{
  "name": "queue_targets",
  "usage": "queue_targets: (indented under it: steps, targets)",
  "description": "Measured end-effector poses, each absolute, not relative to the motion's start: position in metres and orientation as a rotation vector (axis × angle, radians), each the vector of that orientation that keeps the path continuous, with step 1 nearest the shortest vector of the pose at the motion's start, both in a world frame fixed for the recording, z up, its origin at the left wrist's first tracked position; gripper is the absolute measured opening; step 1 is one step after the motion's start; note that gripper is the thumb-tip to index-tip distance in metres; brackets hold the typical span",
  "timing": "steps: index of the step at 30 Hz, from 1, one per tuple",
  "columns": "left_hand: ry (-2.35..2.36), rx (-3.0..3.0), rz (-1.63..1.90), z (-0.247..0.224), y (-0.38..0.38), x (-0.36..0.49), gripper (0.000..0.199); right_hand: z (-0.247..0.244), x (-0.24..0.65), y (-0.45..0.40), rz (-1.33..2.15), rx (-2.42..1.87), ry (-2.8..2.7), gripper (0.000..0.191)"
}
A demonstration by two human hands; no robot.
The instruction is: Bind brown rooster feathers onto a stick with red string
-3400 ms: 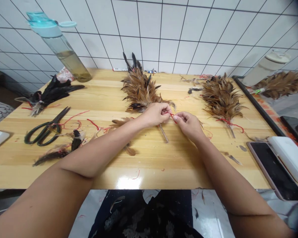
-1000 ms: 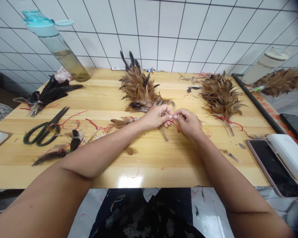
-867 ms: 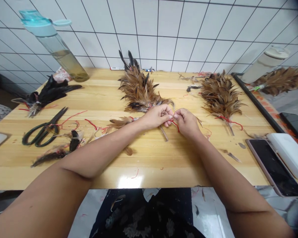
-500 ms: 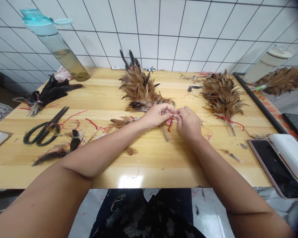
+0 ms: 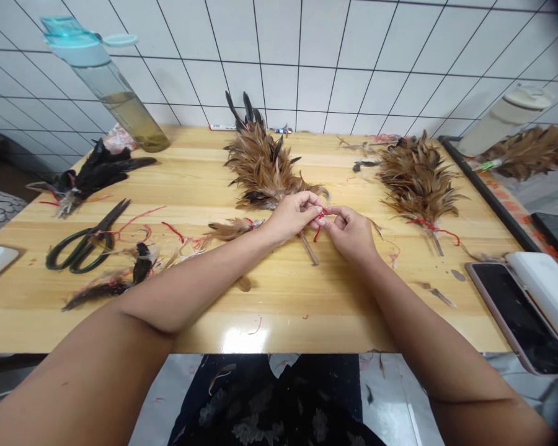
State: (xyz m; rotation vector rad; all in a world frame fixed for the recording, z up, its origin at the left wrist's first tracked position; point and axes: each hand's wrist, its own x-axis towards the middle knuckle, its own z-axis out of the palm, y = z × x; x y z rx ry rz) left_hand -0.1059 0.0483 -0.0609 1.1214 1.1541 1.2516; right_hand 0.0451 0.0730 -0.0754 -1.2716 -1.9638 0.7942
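Observation:
A feather duster [image 5: 263, 164] of brown feathers with black tips lies mid-table, its thin stick [image 5: 309, 249] pointing toward me. My left hand [image 5: 298, 214] is over the duster's lower end, thumb and fingers pinched on red string [image 5: 322, 214]. Close beside it, my right hand [image 5: 352, 234] pinches the same string between thumb and forefinger. A short red end hangs below the fingertips. The exact way the string runs between the fingers is hidden. Under my left wrist lies a small bunch of brown feathers [image 5: 232, 229] tied with red.
Black scissors [image 5: 87, 240] and dark feather bunches [image 5: 100, 173] lie at left, near a tall bottle [image 5: 132, 118]. Another brown feather bundle [image 5: 418, 176] tied with red string is at right. A phone [image 5: 516, 310] and a white case [image 5: 544, 294] sit at the right edge.
My right hand has shifted slightly, and its fingers have opened out from a tighter curl into a pinch. More red string shows between the fingertips. The duster stays in place.

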Motion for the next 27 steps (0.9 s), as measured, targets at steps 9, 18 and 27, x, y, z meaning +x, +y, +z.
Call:
queue_targets:
  steps: [9,18,27]
  targets:
    - [1.159,1.164,1.236,-0.062,0.048,-0.106,0.005,-0.079,0.043,0.072,0.705,-1.300,-2.007,0.022]
    - [1.020,1.088,1.182,-0.066,0.053,-0.115,0.011,-0.071,0.042,0.072,0.942,-1.242,-1.959,0.016]
    - [0.898,1.062,1.120,-0.067,0.056,-0.126,0.021,-0.071,0.045,0.074,1.042,-1.183,-1.902,0.017]
